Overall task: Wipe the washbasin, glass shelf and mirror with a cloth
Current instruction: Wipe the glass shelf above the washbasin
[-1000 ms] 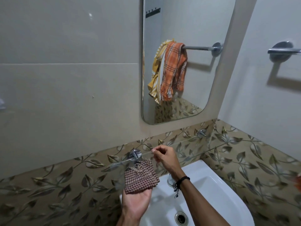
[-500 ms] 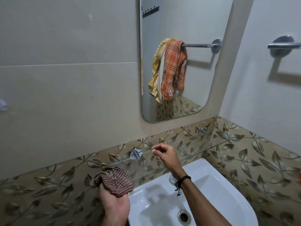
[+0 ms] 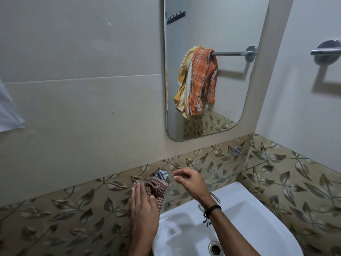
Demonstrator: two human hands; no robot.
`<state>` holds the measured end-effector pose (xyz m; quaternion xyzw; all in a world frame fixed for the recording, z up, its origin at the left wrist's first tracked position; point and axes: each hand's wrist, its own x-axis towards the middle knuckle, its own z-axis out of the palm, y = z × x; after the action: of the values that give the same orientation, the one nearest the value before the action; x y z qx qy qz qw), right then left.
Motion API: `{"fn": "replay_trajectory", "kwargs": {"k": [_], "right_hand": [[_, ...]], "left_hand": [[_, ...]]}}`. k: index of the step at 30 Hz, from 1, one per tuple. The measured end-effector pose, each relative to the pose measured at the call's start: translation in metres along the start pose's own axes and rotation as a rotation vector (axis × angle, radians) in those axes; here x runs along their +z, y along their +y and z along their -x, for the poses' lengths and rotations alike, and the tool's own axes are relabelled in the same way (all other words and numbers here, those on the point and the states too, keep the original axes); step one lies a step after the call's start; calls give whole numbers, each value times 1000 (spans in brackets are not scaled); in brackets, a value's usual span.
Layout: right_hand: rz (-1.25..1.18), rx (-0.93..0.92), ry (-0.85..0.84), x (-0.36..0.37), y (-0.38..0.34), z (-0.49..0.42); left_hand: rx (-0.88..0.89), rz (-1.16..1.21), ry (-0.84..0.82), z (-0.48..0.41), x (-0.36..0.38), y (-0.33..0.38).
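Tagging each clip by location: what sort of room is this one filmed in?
A bathroom, probably in a home: a white washbasin with a drain sits below a mirror, leaf-patterned wall tiles run behind it, and a chrome towel rail is mounted to the right.

My cloth [image 3: 156, 187], lower centre, is red-white checked. White washbasin [image 3: 249, 209] bottom right. Tan leaf-patterned tiles [image 3: 73, 209] across the bottom, plain cream wall [image 3: 83, 52] above. Orange plaid towel [image 3: 203, 78], yellow-striped towel [image 3: 184, 89] upper centre-right. Black wristband [image 3: 212, 208] on my wrist.
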<state>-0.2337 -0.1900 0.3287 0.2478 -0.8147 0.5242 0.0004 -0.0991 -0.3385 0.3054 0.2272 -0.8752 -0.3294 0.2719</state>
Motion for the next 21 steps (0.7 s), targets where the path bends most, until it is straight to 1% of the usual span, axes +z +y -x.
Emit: {"fn": "replay_trajectory", "kwargs": {"k": [4, 7, 10, 15, 18, 21], "right_hand": [[-36, 11, 22, 1, 1, -1], [-123, 36, 51, 1, 1, -4], [-161, 45, 73, 2, 3, -7], [-215, 41, 129, -3, 0, -6], [-175, 16, 160, -4, 0, 0], [-60, -3, 57, -1, 0, 11]], "left_hand": [[65, -310, -175, -6, -13, 12], [112, -441, -280, -12, -14, 24], [133, -481, -361, -15, -12, 36], [160, -483, -374, -12, -7, 42], [172, -484, -389, -11, -10, 41], [202, -458, -389, -11, -12, 41]]}}
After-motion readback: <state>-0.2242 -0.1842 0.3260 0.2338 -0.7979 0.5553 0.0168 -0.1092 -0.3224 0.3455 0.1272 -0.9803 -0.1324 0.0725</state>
